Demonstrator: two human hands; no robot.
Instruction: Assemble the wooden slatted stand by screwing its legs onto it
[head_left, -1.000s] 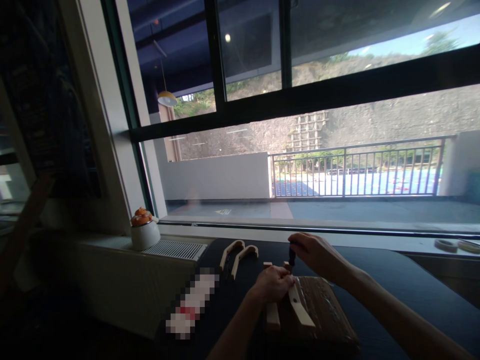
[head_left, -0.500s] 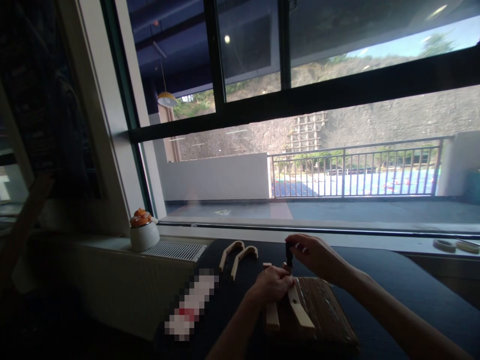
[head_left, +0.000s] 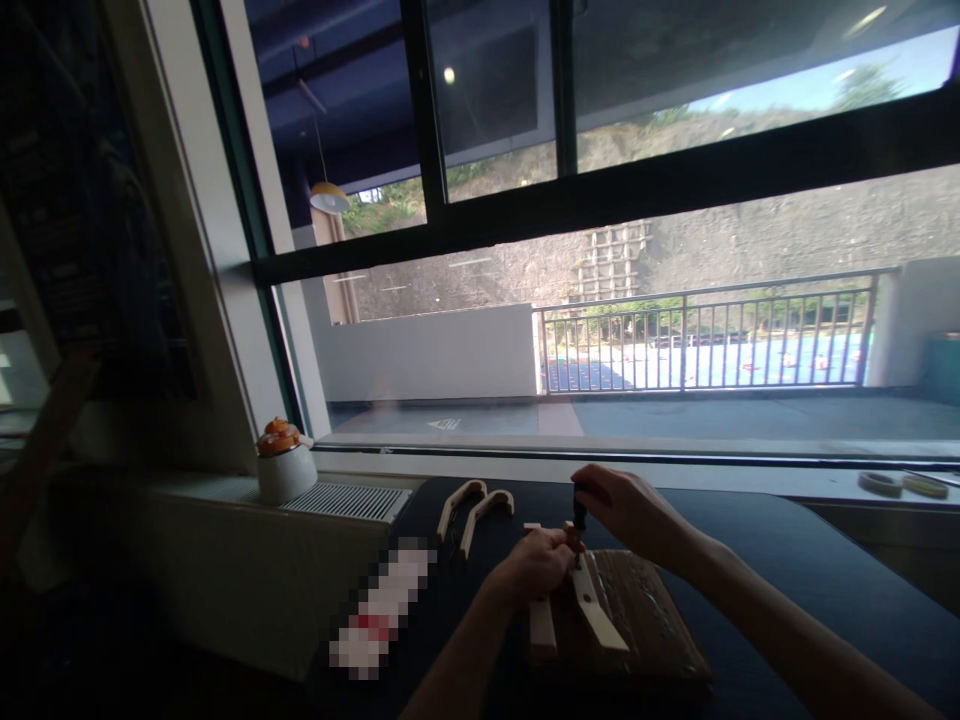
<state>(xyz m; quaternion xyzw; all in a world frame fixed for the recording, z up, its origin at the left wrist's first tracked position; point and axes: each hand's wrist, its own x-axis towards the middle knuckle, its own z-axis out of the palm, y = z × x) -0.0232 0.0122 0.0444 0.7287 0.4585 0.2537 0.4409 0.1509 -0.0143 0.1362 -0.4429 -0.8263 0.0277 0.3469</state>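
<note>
My left hand [head_left: 534,566] is closed over the far ends of two light wooden strips [head_left: 596,618] that lie on a brown wooden board [head_left: 652,622] on the dark table [head_left: 795,560]. My right hand [head_left: 628,506] is closed round a small dark-handled tool [head_left: 579,515], held upright with its tip down at the strips just past my left fingers. Two curved wooden pieces [head_left: 474,502] lie further back on the table, left of both hands.
A white pot with an orange lid [head_left: 282,462] stands on the window ledge beside a vent grille [head_left: 349,499]. A blurred-out pale object [head_left: 381,606] lies at the table's left edge. Rings of tape [head_left: 897,483] lie on the sill at far right. A large window fills the background.
My right hand has shifted the tool slightly, bringing it upright over the strips' far ends. My left hand stays on the strips. The camera drifted a little.
</note>
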